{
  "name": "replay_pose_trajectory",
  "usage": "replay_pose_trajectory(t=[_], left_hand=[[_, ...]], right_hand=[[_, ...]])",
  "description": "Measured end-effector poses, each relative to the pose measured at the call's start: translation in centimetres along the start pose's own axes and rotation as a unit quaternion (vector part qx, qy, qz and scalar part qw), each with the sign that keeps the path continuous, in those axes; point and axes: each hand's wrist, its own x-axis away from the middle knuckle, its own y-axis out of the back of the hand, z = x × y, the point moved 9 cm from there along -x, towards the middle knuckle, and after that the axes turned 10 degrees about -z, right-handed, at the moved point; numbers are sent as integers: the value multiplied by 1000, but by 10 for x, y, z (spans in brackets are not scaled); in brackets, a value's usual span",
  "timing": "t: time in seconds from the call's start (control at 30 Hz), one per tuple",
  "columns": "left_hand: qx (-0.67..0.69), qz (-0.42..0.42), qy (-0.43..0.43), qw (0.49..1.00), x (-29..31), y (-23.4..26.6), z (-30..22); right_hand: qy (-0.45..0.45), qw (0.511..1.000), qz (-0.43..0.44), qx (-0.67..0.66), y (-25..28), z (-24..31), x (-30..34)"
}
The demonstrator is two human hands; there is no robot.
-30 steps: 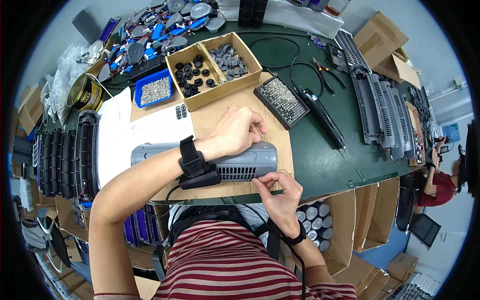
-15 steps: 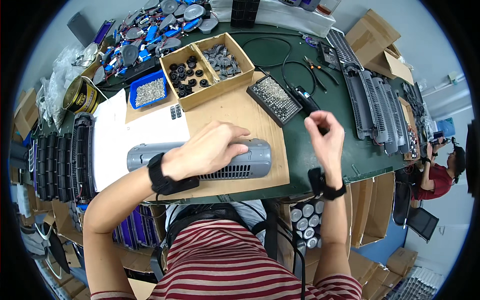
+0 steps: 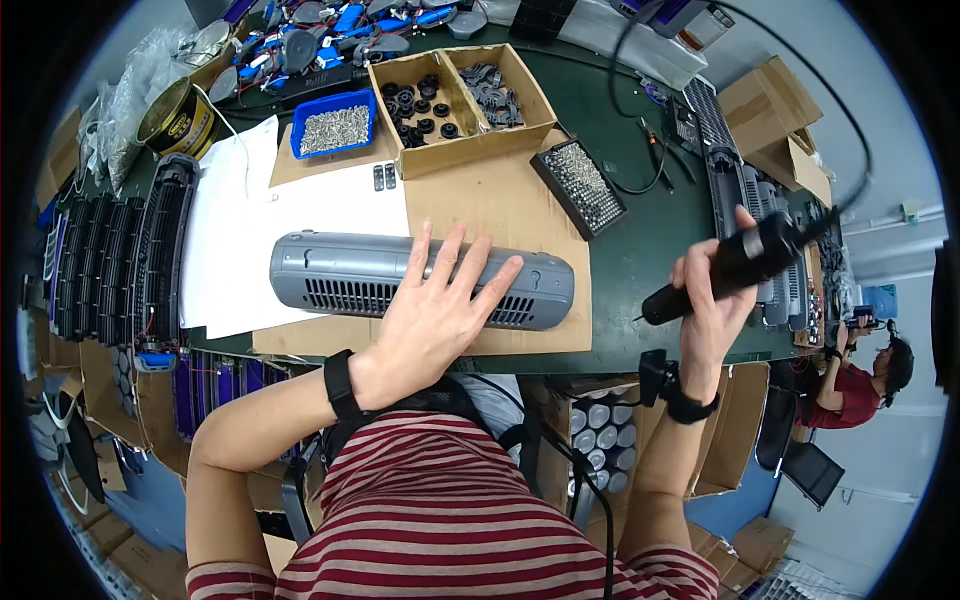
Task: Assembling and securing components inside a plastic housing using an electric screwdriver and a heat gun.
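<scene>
The slotted housing (image 3: 330,266) is coloured in plain grey, and its slots are seen as dark. The electric screwdriver (image 3: 742,268) is finished in black, and black is also shown by the wrist straps (image 3: 341,386). The striped shirt (image 3: 440,500) is patterned with bands of dark red and pale beige. Dark green is shown by the worktable (image 3: 655,240), light brown by the cardboard sheet (image 3: 490,205), and white by the paper (image 3: 330,210). The shallow tray (image 3: 336,153) is bright blue, while its screws (image 3: 335,128) are seen as silver. The round tin (image 3: 185,128) is marked in yellow and black.
</scene>
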Motion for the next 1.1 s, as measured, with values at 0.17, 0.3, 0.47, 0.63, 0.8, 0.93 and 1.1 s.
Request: replay_pose_trajectory(t=[0.17, 0.3, 0.47, 0.63, 0.8, 0.93, 1.1], left_hand=[[-76, -45, -41, 995, -9, -11, -4], [-76, -74, -54, 993, -9, -10, -6], [-49, -84, -52, 994, -11, -13, -3], [-46, -118, -75, 989, -9, -13, -1], [-50, -115, -86, 988, -10, -15, -1], [-55, -120, -102, 986, -11, -11, -3], [-46, -121, -92, 987, -12, -13, -1]], right_hand=[[-12, 962, 40, -269, -44, 32, 65], [31, 959, 37, -280, -61, 33, 65], [54, 965, 28, -253, -67, 21, 69], [-20, 973, 11, -229, -81, -1, 67], [-19, 979, 59, -192, -96, 3, 67], [-31, 975, 92, -200, -100, 2, 70], [-15, 969, 150, -195, -105, 8, 76]])
